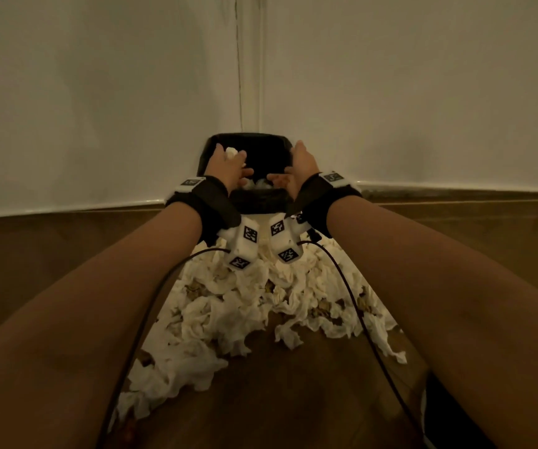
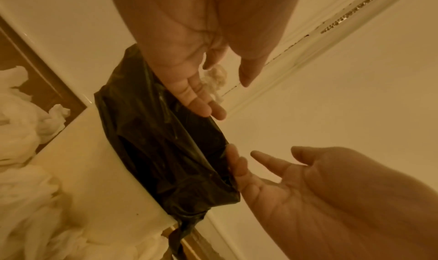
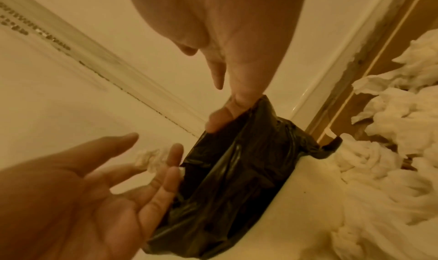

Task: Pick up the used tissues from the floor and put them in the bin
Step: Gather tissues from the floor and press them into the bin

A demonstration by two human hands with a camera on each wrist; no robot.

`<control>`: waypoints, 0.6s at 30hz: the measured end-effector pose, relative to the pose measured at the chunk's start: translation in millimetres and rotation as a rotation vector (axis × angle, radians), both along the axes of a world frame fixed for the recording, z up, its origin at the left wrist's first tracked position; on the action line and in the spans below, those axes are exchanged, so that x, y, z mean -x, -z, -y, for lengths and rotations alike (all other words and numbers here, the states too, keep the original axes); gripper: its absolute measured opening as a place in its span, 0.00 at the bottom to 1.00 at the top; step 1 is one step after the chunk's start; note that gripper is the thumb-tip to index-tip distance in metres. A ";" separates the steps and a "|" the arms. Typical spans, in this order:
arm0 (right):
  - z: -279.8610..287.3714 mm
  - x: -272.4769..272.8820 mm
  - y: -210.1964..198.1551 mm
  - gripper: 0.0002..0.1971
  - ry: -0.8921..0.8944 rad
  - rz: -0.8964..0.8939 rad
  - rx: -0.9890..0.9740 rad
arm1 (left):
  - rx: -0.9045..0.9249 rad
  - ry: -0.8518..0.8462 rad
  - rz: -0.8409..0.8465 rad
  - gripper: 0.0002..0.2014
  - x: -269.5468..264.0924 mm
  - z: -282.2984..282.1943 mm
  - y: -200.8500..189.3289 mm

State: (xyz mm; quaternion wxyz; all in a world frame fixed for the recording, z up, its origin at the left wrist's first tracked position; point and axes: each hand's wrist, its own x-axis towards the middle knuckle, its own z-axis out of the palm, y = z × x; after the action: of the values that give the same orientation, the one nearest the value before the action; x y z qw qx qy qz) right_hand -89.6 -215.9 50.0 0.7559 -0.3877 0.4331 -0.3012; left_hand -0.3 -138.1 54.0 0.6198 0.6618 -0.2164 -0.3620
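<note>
Both hands, left hand (image 1: 228,165) and right hand (image 1: 300,170), spread over the black-lined white bin (image 1: 254,197), apparently releasing soft, light crumpled white tissues (image 1: 238,303); gather remaining floor tissues by bunching.

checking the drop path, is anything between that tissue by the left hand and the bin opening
Nothing visible blocks it. The left hand and right hand are both open over the bin, whose black liner mouth gapes uncovered. A crumpled tissue sits by the left hand's fingers, directly above the opening. The tissue pile lies on the floor in front.
</note>
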 end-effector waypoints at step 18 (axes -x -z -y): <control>-65.2 77.3 96.6 0.12 -0.053 -0.524 0.432 | -0.162 0.238 0.402 0.14 13.9 -73.5 53.1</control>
State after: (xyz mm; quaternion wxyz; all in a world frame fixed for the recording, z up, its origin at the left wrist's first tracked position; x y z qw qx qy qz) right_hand -166.9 -150.7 -46.6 0.5269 -0.6143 0.5285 -0.2563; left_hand -14.2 -64.5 0.8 0.4622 0.7378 -0.3820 -0.3099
